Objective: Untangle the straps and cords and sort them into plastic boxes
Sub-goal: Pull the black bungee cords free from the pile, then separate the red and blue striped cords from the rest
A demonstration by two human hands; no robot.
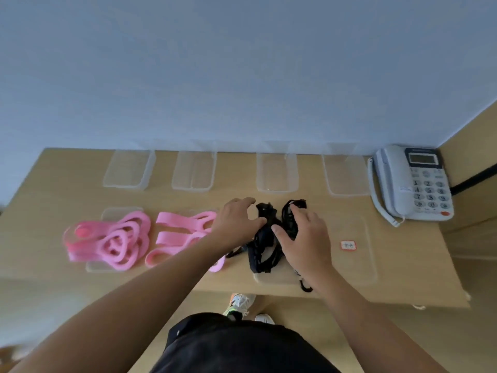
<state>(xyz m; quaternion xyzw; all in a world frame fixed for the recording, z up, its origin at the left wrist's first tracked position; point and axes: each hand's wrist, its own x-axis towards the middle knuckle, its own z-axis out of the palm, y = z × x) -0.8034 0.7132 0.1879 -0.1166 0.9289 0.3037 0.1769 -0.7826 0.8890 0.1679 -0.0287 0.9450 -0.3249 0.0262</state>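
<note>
A tangle of black straps and cords [265, 249] lies at the middle of the wooden table [53, 189], over a flat clear plastic piece [271, 279]. My left hand [235, 223] hovers at the tangle's left side, fingers spread and thumb touching a strap. My right hand [305, 239] lies on the tangle's right side, thumb and fingers pinching a black loop. Left of them lie a pile of pink looped straps [113, 239] and a second group of pink straps [177, 235], laid out flat.
Along the wall stand several empty clear plastic boxes, such as one at far left [126, 170] and one at right [347, 175]. A flat clear plastic piece with a small red-edged label [348, 245] lies right of my hands. A white desk telephone [414, 184] fills the back right corner.
</note>
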